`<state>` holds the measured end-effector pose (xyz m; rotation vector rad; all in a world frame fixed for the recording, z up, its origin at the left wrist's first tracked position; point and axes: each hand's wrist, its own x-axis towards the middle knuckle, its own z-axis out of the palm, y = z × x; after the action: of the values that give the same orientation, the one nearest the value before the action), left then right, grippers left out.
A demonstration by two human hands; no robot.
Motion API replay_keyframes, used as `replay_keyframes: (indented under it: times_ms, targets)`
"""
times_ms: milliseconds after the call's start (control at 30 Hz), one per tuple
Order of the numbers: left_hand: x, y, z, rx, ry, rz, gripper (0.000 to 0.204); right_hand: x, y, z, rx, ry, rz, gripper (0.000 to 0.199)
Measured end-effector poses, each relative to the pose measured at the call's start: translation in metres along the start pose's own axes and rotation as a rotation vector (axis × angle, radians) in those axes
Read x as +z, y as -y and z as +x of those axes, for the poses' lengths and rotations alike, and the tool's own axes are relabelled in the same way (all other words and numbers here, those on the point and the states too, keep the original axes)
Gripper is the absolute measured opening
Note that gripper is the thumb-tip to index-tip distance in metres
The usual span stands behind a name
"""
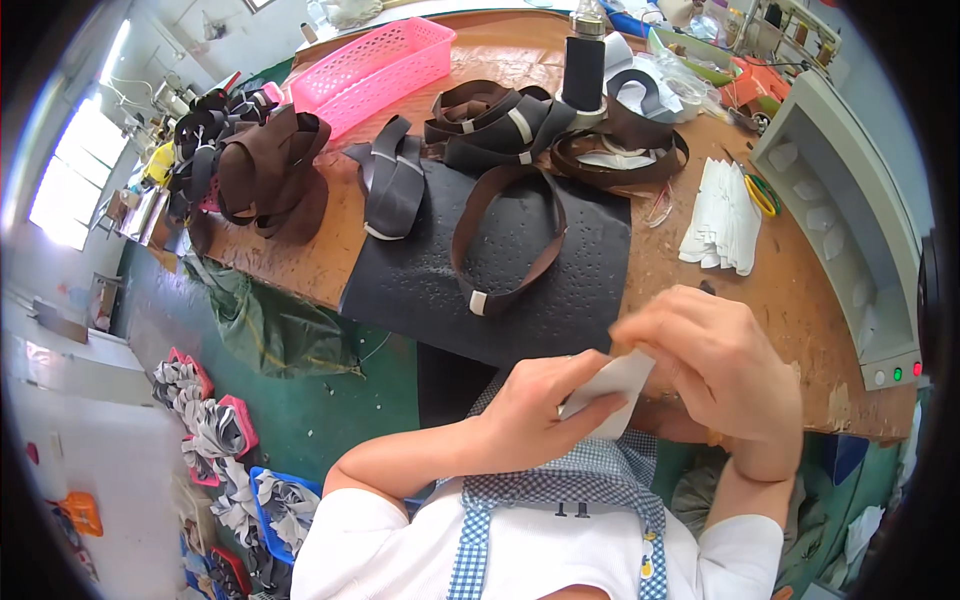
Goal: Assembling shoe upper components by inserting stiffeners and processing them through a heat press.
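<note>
My left hand [540, 405] is closed on a flat white piece [622, 385], paper or cloth, with the thumb on top of it. At its upper edge, my right hand [712, 362] pinches with thumb and forefinger, slightly blurred. Both hands are just off the table's front edge. Beyond them, a brown band loop [562, 225] with a small white tab lies on a black perforated mat [400, 290]. Left of that loop is a folded dark grey band [395, 185]. A stack of white strips [722, 215] lies beyond my right hand, beside yellow-green handled scissors [764, 196].
Farther back are coiled bands [490, 120], a black cylinder on a stand [583, 75] and a pink basket [375, 75]. Brown bands [265, 180] heap up at the left. A grey lit box [850, 220] borders the table's right. Baskets of grey pieces [285, 505] stand on the floor.
</note>
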<state>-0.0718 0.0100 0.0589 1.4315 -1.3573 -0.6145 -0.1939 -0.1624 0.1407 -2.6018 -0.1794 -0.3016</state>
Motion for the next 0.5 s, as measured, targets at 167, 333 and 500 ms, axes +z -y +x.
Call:
replay_keyframes:
  times_ms: [167,333,500]
  targets:
    - [-0.012,0.028,-0.028,-0.342,-0.099,-0.401,0.019,0.104,-0.021,-0.007,0.293,-0.204,1.109,0.068]
    - [-0.029,0.062,-0.028,-0.548,-0.158,-0.462,0.021,0.175,-0.015,-0.011,0.492,-0.017,1.507,0.068]
    - [-0.030,0.073,-0.022,-0.531,-0.253,-0.581,0.026,0.177,-0.025,-0.007,0.501,-0.038,1.678,0.072]
